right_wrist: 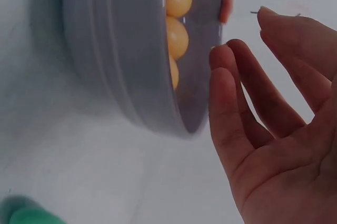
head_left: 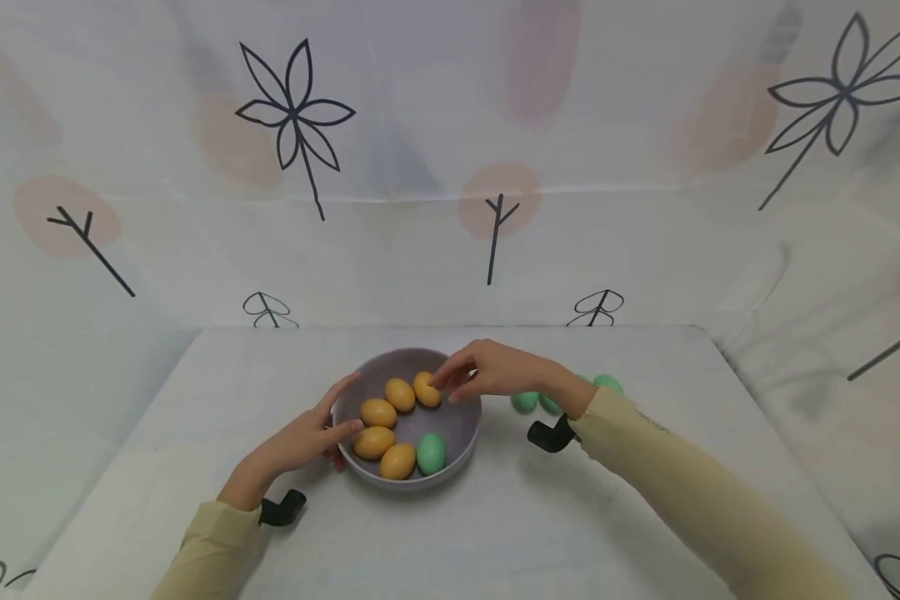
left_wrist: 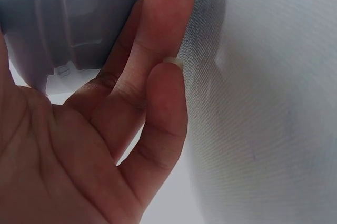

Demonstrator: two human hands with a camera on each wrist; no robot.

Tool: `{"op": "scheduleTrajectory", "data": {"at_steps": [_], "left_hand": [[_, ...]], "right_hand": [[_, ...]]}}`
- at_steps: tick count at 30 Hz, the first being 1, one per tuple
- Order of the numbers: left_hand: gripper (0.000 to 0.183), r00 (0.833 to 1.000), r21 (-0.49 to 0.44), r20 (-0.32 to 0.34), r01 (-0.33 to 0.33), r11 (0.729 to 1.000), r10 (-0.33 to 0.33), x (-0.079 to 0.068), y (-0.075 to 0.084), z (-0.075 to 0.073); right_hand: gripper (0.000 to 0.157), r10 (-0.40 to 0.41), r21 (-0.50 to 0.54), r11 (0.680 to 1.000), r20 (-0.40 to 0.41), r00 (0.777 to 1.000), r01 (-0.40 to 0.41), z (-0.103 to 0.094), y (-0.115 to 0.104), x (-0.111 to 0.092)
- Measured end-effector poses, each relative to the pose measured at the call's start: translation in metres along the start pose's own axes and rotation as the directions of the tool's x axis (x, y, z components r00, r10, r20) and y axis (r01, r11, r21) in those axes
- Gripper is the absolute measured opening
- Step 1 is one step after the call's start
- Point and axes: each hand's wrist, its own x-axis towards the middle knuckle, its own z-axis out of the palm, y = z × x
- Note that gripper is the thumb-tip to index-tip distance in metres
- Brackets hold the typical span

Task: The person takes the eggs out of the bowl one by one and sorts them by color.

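Observation:
A round purple-grey bowl (head_left: 461, 427) stands on the white table, with several yellow toy eggs (head_left: 398, 461) and one green egg (head_left: 431, 452) inside. My left hand (head_left: 300, 437) holds the bowl's left side, thumb over the rim and other fingers around the outer wall. In the left wrist view, fingers (left_wrist: 167, 11) lie against the bowl's underside near the tabletop. Over the far right rim hovers my right hand (head_left: 498, 368), its fingers loosely bent and pointing into the bowl close to a yellow egg (head_left: 427, 389). Nothing shows between those fingers (right_wrist: 224, 103) in the right wrist view.
Several green eggs (head_left: 525, 402) lie on the table right of the bowl, partly hidden by my right wrist. A pale cloth (head_left: 420, 258) with flower drawings rises behind the table. Black wrist mounts (head_left: 551, 435) stick out from both wrists.

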Motion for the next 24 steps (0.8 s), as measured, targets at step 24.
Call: {"op": "scheduleTrajectory", "data": {"at_steps": [24], "left_hand": [[0.074, 1.000, -0.010, 0.006, -0.007, 1.000, 0.007, 0.000, -0.001, 0.001]], "right_hand": [[0.033, 0.185, -0.043, 0.982, 0.405, 0.895, -0.184, 0.022, -0.004, 0.074]]}}
